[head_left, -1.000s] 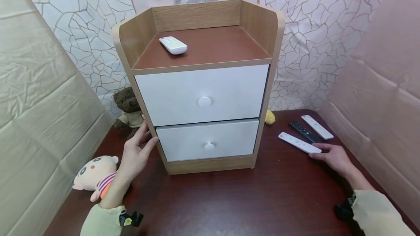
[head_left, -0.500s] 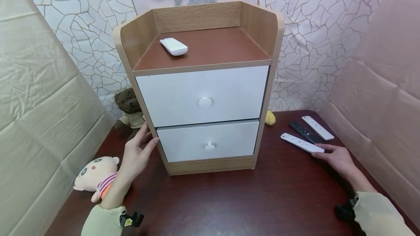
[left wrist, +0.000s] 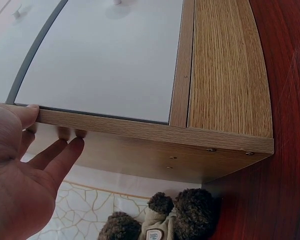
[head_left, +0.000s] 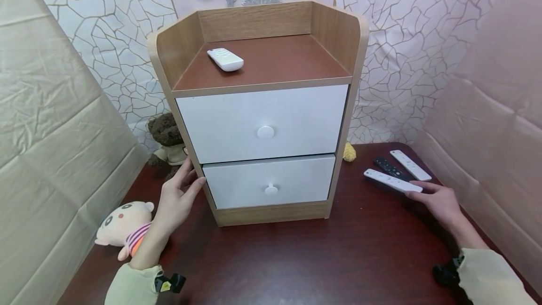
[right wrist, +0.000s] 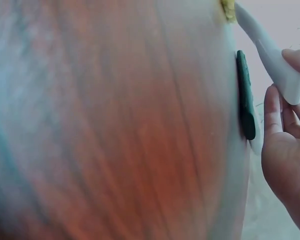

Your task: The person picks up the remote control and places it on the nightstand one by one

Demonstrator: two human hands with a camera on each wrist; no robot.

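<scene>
A small wooden cabinet [head_left: 271, 213] with two white drawers stands on the table, both drawers closed. My left hand [head_left: 175, 201] grips its left side edge, thumb at the front and fingers against the side panel [left wrist: 140, 155]. At the right, my right hand [head_left: 438, 204] pinches the near end of a white remote control [head_left: 391, 181]. In the right wrist view that white remote [right wrist: 272, 57] is raised off the table, thumb on one face and fingers on the other. A black remote [head_left: 389, 167] and a second white remote [head_left: 410, 165] lie just beyond it.
Another white remote [head_left: 226, 59] rests on the cabinet's brown top. A pink plush toy [head_left: 124, 227] lies beside the left forearm, and a brown teddy bear [head_left: 165, 138] sits behind the cabinet's left side. Something yellow [head_left: 349, 152] shows at its right. Cloth walls border the table [head_left: 296, 262].
My right hand has lifted the white remote slightly and shifted it a little to the right. My left hand keeps its place on the cabinet edge.
</scene>
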